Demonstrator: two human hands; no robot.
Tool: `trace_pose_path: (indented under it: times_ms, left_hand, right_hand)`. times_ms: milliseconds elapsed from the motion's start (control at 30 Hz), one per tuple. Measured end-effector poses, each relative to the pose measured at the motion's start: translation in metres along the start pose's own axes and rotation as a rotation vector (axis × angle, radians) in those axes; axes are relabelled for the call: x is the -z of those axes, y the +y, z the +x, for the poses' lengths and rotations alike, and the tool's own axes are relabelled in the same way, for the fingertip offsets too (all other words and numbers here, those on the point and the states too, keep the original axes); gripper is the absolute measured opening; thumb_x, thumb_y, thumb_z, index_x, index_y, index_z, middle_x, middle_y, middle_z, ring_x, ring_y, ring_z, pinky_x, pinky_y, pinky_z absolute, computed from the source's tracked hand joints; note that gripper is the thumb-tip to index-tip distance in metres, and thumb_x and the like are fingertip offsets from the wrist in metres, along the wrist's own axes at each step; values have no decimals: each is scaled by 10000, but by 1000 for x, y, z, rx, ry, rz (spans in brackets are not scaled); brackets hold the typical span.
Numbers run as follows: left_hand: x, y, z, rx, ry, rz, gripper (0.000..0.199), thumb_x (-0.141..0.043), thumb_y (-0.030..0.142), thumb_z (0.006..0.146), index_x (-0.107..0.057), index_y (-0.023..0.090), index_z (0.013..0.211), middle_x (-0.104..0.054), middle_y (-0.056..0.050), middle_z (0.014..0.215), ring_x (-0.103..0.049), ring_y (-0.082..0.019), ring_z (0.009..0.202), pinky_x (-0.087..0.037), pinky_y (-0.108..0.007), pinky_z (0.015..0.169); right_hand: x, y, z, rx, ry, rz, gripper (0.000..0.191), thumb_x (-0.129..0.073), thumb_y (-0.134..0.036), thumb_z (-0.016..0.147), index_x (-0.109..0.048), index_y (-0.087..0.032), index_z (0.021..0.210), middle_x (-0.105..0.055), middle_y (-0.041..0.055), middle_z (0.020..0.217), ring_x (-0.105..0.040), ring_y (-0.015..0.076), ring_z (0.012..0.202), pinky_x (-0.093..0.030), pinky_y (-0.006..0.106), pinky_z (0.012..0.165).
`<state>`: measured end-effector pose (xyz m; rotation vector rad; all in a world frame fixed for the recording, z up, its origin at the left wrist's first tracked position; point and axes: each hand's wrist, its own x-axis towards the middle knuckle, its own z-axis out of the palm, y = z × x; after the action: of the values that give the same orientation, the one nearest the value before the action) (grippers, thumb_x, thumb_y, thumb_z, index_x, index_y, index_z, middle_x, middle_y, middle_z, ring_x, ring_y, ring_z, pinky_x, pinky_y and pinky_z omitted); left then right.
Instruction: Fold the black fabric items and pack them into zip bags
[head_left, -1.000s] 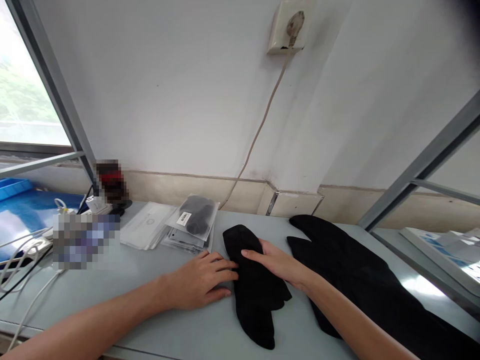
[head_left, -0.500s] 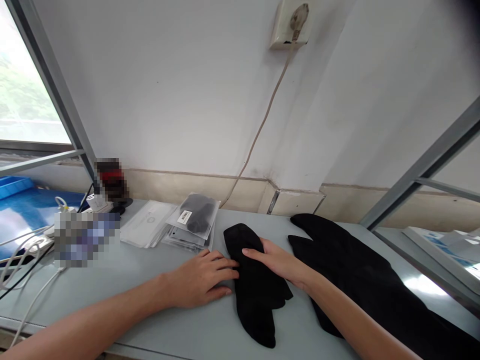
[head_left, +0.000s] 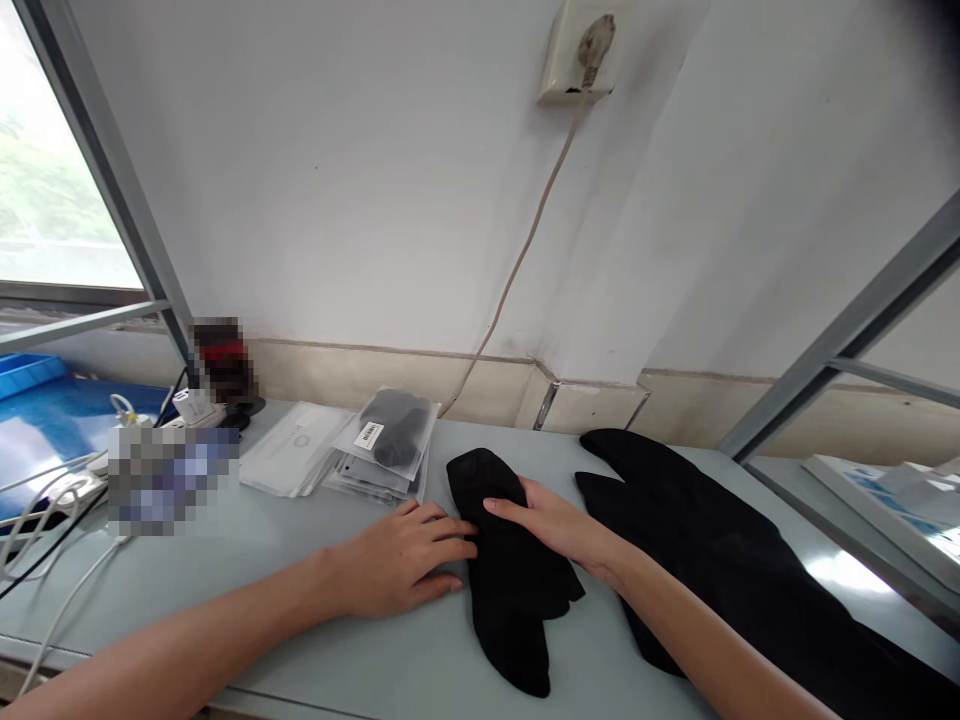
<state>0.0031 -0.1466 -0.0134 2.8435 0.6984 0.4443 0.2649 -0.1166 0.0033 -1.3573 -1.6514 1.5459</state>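
Note:
A folded pair of black socks [head_left: 512, 565] lies on the grey tabletop in front of me. My right hand [head_left: 551, 520] grips its right edge, with the thumb on top and the other fingers hidden behind the fabric. From the other side, my left hand [head_left: 416, 555] rests palm down on the table, fingers spread, the fingertips touching the socks' left edge. To the right, partly beneath my right forearm, spreads a heap of more black socks [head_left: 720, 540].
Clear packets [head_left: 394, 430], one with a dark item and a barcode label, lie behind my left hand beside a stack of translucent bags [head_left: 292, 450]. Cables [head_left: 67, 490] and a power strip crowd the left. A cord [head_left: 525, 250] hangs from a wall socket [head_left: 581, 50]. Metal frame posts flank the table.

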Motion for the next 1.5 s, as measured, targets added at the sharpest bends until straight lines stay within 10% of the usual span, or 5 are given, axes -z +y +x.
trace_pose_path:
  times_ms: [1500]
  left_hand:
    - [1, 0, 1, 2, -25, 13, 327, -568, 335, 1053, -590, 249, 1367, -615, -66, 1474, -600, -269, 1190, -439, -398, 979]
  right_hand:
    - [1, 1, -1, 26, -27, 10, 552, -740, -581, 865, -699, -226, 1286, -751, 68, 1295, -696, 322, 1155, -546, 441, 1009]
